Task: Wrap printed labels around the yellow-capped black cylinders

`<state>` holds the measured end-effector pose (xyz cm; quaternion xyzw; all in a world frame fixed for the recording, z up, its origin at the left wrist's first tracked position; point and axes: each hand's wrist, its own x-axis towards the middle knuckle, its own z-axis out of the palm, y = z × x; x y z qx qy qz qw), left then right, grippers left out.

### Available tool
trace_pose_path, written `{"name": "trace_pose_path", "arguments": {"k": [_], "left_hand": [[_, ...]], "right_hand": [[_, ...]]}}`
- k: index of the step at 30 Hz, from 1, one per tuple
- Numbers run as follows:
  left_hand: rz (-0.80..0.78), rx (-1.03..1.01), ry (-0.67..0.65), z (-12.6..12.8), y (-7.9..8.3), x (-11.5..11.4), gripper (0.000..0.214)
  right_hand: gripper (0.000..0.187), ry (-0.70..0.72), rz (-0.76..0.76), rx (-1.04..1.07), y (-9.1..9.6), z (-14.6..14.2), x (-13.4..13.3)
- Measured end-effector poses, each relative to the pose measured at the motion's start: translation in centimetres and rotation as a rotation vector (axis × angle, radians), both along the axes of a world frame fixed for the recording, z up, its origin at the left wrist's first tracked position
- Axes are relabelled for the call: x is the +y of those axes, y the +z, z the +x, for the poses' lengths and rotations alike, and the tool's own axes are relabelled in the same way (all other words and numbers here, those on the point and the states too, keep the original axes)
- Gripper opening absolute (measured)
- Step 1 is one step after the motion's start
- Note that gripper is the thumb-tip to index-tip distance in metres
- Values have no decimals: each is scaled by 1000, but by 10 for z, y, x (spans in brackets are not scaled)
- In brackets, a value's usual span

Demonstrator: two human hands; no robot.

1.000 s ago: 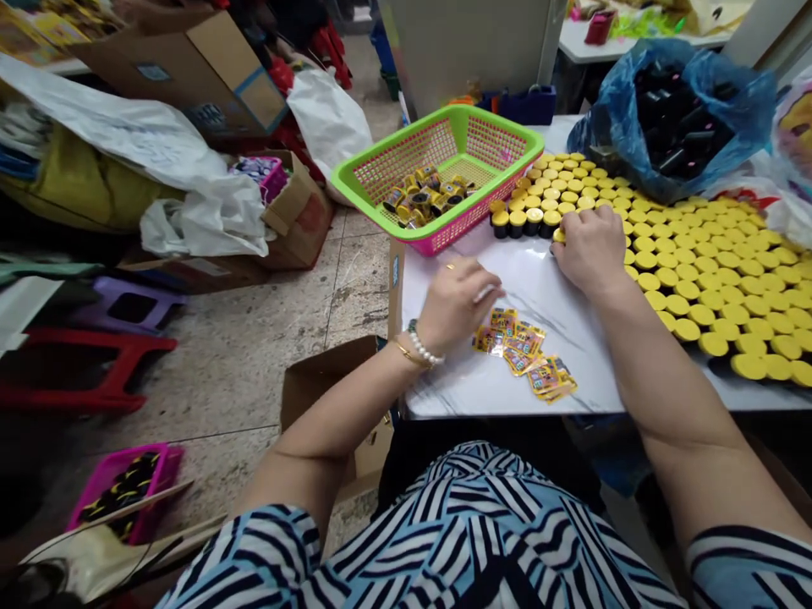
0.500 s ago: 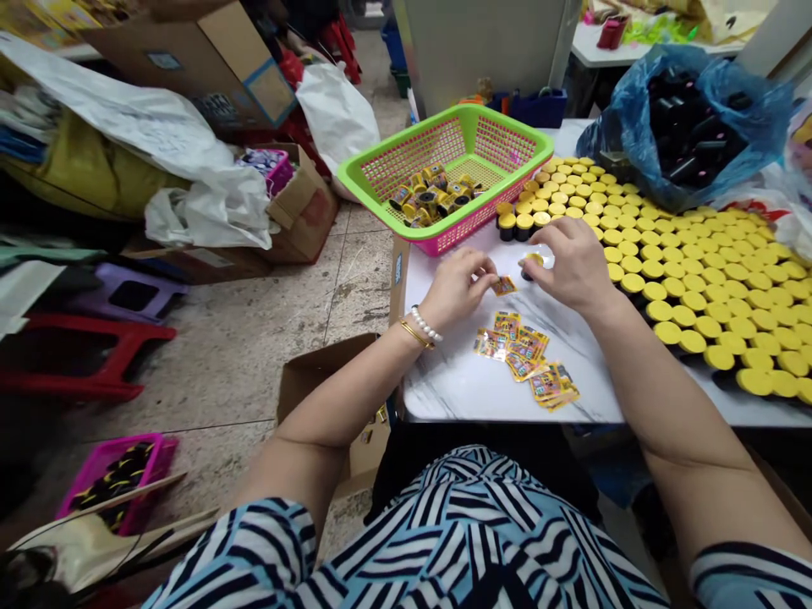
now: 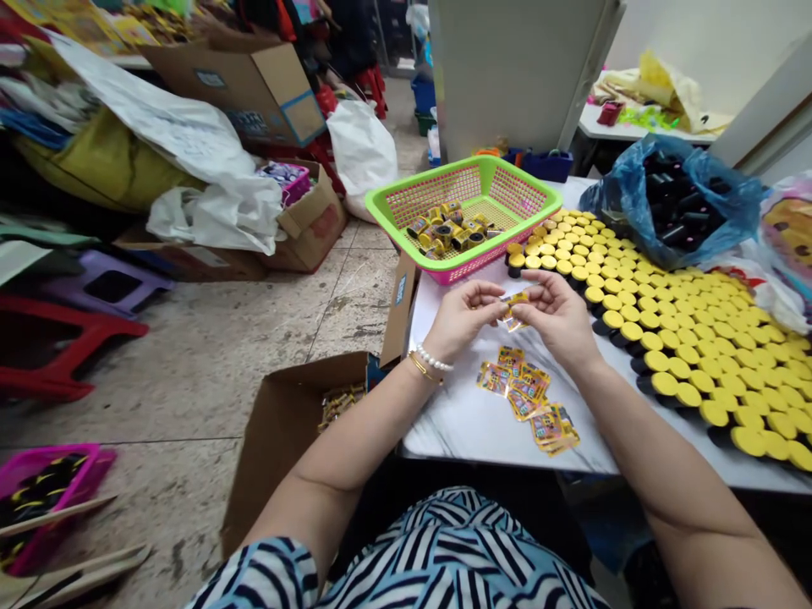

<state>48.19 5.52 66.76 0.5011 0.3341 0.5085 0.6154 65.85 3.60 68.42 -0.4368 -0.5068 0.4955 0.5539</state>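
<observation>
My left hand (image 3: 466, 320) and my right hand (image 3: 556, 317) meet above the table, pinching a small yellow printed packet (image 3: 516, 309) between their fingers. Just below them, a loose pile of similar foil packets (image 3: 523, 393) lies on the white marbled tabletop (image 3: 469, 431). To the right of my right hand, dense rows of black jars with yellow lids (image 3: 672, 342) cover the table. A green and pink plastic basket (image 3: 463, 211) beyond my hands holds several jars wrapped in printed labels.
A blue plastic bag of black containers (image 3: 672, 203) stands behind the jars. An open cardboard box (image 3: 285, 444) with small packets inside sits left of the table, below my left arm. Bags, boxes and plastic stools (image 3: 105, 288) crowd the floor further left.
My hands have come together on one packet, which has been lifted off the table. The view has tilted and shifted, so the table sits lower in the picture and the box shows more.
</observation>
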Motion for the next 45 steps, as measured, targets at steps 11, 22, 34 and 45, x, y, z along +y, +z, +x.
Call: {"name": "trace_pose_path", "arguments": {"k": [11,22,34,45], "left_hand": [[192,91,340,0,1,-6,27],[220,74,432,4,12,-27,28],[188,84,367,4,6,-21,23],[160,6,262,4,8,-21,16]], "right_hand": [[39,-133,-36,-176,-9,3,0],[38,-180,97,-185,-9,0,-2],[29,-191,167,-167,-11,-6,-5],[26,-221,221,-207,-15,-9,-6]]}}
